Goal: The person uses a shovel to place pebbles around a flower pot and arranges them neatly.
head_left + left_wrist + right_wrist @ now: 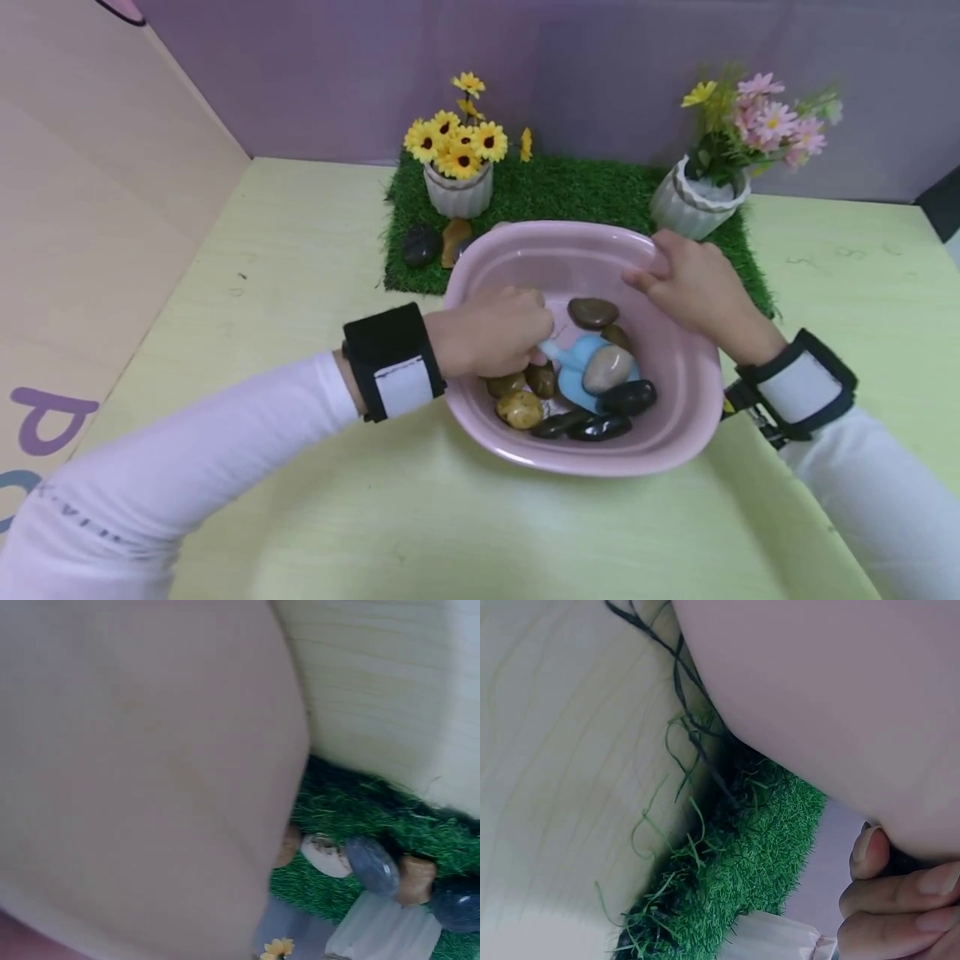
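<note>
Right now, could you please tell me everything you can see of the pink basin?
The pink basin is a glossy, plastic-looking tub, rounded-rectangular, with sloping walls and a smooth rim. Its mouth faces toward the head camera. Inside lie stones and a blue scoop-like tool, whose handle the left hand grips. The right hand grips the rim's far right corner. In the head view it overlaps the near edge of the green mat; whether it is lifted is unclear.

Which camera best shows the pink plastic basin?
The head view: it looks down into the pink plastic basin, showing most of its rim and the smooth, multicoloured stones inside. The left wrist view shows part of its outside, close up; the right wrist view likewise, with the right hand at its edge.
</note>
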The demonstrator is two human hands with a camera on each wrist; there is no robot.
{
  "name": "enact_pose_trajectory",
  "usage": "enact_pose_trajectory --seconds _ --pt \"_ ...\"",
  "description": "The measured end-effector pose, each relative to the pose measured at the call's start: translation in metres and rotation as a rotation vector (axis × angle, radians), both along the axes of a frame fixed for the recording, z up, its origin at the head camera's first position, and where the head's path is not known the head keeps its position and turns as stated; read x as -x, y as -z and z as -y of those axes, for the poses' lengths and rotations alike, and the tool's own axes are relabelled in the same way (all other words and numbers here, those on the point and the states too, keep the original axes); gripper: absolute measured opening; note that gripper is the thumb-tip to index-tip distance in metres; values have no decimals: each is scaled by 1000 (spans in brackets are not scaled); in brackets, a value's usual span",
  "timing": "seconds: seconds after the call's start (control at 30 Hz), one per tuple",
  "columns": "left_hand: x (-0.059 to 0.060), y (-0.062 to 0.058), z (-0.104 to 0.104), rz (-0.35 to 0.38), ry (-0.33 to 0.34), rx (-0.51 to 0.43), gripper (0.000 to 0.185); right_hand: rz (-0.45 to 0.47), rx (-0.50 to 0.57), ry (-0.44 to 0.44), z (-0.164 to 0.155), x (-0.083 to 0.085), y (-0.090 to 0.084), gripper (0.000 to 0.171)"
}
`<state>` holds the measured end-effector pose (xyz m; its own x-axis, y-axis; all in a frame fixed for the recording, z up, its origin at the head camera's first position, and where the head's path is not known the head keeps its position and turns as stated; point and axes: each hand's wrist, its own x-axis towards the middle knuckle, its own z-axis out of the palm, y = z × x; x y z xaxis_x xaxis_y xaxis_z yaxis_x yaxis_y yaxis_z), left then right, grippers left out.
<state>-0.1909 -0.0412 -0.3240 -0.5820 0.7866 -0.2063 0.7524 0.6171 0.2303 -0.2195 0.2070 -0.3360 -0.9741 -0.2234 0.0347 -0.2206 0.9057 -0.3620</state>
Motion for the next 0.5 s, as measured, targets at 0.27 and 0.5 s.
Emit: enact_pose_trajectory --seconds 0.27,0.5 --pt "4 10 9 -127 64 52 35 5 -6 3 0 0 0 36" --pt "7 16 13 -101 61 -4 33 0 -5 -2 -1 0 0 36"
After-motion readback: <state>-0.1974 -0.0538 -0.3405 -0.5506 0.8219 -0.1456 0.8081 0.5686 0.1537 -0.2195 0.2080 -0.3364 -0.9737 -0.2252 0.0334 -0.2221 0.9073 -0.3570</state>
